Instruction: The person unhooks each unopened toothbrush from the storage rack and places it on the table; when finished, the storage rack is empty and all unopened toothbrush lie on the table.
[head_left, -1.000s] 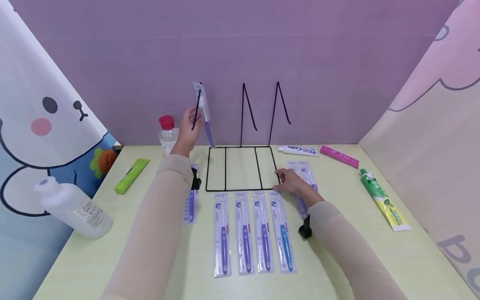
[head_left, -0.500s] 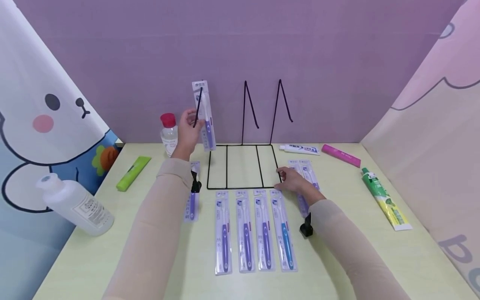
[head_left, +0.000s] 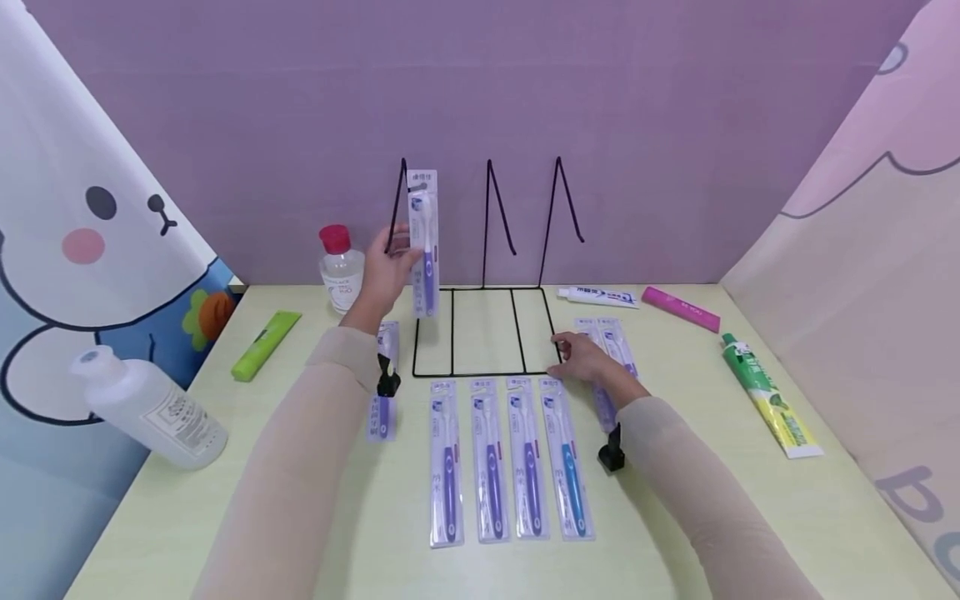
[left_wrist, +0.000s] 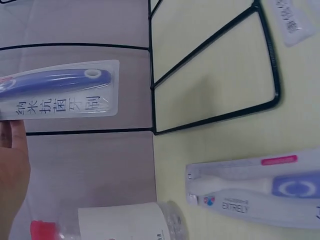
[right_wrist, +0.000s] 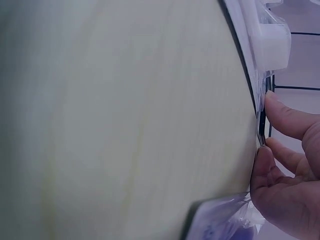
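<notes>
My left hand (head_left: 392, 265) pinches a packaged purple toothbrush (head_left: 424, 250) upright, just right of the left hook of a black wire rack (head_left: 480, 374). Whether the package touches that hook I cannot tell. In the left wrist view, the lower end of this toothbrush pack (left_wrist: 65, 90) lies in front of the rack's uprights. My right hand (head_left: 588, 362) grips the rack's front right corner, thumb and fingers about the wire, as the right wrist view also shows. In front of the rack lie several packaged toothbrushes (head_left: 492, 492) in a row, the rightmost with a blue handle.
Another toothbrush pack (head_left: 384, 417) lies under my left wrist, and two packs (head_left: 615, 342) lie beside my right hand. Left stand a red-capped bottle (head_left: 342, 275), a green tube (head_left: 267, 346) and a white bottle (head_left: 161, 412). Toothpaste tubes (head_left: 768, 396) lie at the right.
The toothbrush pack in my left hand has turned to face front and moved right, from behind the left hook's wire to beside it. My right hand has stayed on the rack corner.
</notes>
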